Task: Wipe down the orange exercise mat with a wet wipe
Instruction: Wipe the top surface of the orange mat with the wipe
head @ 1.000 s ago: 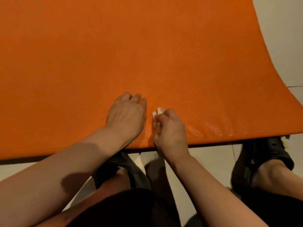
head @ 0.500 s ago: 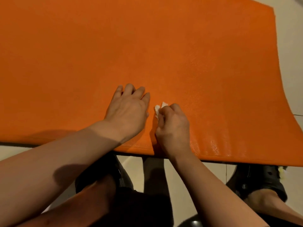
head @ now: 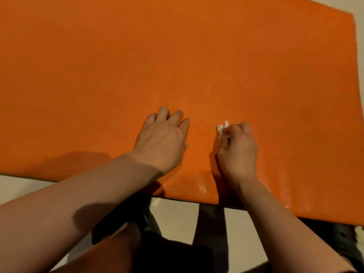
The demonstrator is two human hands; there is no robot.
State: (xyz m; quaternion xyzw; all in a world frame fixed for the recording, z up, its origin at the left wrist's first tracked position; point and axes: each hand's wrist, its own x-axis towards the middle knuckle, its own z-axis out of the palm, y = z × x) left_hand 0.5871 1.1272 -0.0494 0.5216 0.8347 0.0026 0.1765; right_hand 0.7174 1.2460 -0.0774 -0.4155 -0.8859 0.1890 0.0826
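Your left hand point(head: 163, 138) lies palm down on the mat point(head: 197, 66), fingers straight and together. Beside it, your right hand point(head: 238, 146) rests knuckles up, fingers curled round the wipe point(head: 222, 128), which pokes out beyond them onto the mat.

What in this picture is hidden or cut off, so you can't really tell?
Head view only:
- Wet wipe: mostly buried in the right hand; only a white tip shows.
- Left hand: palm faces down on the orange mat.
- Mat's left and top ends: cut off by the picture's edge.
- Shoes: dark, partly under the mat.
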